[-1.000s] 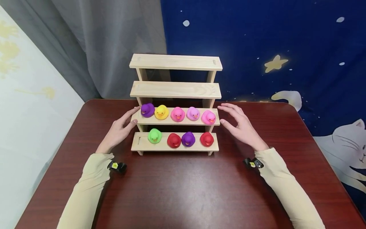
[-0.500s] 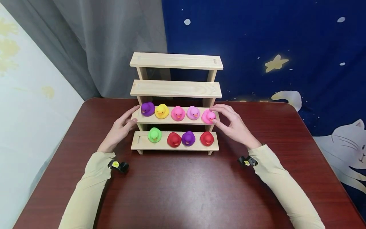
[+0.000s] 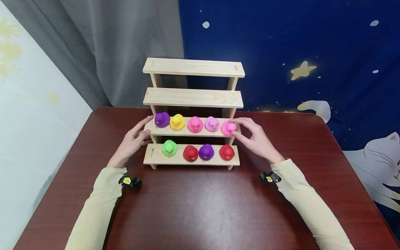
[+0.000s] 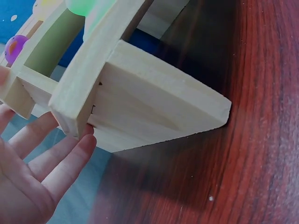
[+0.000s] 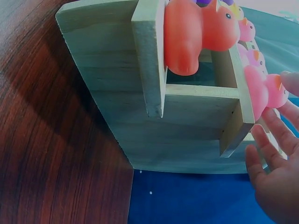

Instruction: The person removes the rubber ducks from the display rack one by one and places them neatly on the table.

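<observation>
A four-step wooden shelf (image 3: 193, 97) stands on the table. On its second step from the bottom sit a purple duck (image 3: 162, 119), a yellow duck (image 3: 177, 122) and several pink ones. At that step's right end my right hand (image 3: 255, 138) pinches a bright pink rubber duck (image 3: 228, 128) between thumb and fingers. The right wrist view shows this pink duck (image 5: 258, 91) beside the fingertips, low on the step. My left hand (image 3: 128, 144) touches the same step's left end, its fingers fairly straight. In the left wrist view, fingers (image 4: 70, 163) lie along the shelf's side.
The bottom step holds a green duck (image 3: 169, 148), a purple duck (image 3: 206, 152) and two red ducks, one (image 3: 226, 152) at the right end. Dark reddish table (image 3: 200, 208) extends in front. A grey curtain (image 3: 125, 52) and a blue starry cloth (image 3: 265, 41) hang behind.
My right hand has moved left from beside the shelf to the rightmost pink duck and taken hold of it. My left hand has stayed at the shelf's left end.
</observation>
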`<control>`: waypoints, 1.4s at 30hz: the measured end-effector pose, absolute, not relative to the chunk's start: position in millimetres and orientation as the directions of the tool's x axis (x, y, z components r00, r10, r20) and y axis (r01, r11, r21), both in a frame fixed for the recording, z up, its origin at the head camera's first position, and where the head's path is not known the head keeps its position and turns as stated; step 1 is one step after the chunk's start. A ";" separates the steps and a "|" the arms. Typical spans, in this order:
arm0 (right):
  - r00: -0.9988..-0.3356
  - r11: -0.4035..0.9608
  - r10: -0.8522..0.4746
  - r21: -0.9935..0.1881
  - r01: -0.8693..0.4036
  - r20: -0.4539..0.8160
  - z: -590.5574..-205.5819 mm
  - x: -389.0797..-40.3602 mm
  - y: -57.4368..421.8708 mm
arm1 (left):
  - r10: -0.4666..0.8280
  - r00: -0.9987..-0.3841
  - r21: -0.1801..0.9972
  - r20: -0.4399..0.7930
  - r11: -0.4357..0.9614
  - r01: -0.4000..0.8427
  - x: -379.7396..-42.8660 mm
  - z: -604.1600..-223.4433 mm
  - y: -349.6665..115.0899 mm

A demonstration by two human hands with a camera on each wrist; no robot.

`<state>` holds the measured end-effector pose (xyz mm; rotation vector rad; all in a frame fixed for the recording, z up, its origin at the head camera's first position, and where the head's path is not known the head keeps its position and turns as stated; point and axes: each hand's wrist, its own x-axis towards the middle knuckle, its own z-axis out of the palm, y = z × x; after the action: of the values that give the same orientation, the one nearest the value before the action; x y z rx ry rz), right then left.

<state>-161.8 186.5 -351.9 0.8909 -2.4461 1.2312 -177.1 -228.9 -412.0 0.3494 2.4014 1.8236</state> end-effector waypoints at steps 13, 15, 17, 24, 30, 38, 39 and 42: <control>-0.790 0.432 -0.388 -0.664 -0.610 0.474 -371.0 -175.1 198.8 | 0.236 -0.970 0.960 0.057 0.254 0.119 -177.1 -411.9 -228.2; -0.792 0.430 -0.381 -0.667 -0.609 0.477 -369.7 -174.6 199.7 | 0.238 -0.970 0.959 0.055 0.257 0.117 -176.9 -411.1 -228.0; -0.793 0.426 -0.372 -0.670 -0.608 0.482 -368.9 -173.9 201.2 | 0.239 -0.969 0.958 0.056 0.261 0.119 -176.5 -411.2 -228.1; -0.787 0.427 -0.333 -0.661 -0.617 0.519 -337.7 -149.9 196.3 | 0.237 -0.970 0.952 0.060 0.278 0.127 -174.1 -413.3 -228.5; -0.805 0.445 -0.291 -0.672 -0.592 0.517 -335.7 -149.8 206.6 | 0.237 -0.969 0.948 0.073 0.284 0.141 -176.1 -412.3 -227.7; -0.836 0.483 -0.237 -0.687 -0.544 0.495 -351.8 -158.6 228.5 | 0.225 -0.971 0.947 0.075 0.289 0.140 -175.8 -412.9 -226.8; -0.840 0.490 -0.231 -0.688 -0.536 0.491 -356.1 -160.9 232.8 | 0.225 -0.971 0.948 0.076 0.285 0.141 -175.4 -413.0 -226.7; -0.854 0.510 -0.218 -0.690 -0.513 0.473 -368.4 -168.2 245.4 | 0.224 -0.971 0.949 0.084 0.279 0.147 -174.5 -412.6 -226.1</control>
<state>-168.2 245.4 -368.4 0.6104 -2.4301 1.2707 -174.5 -226.1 -412.6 0.3576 2.4593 1.8123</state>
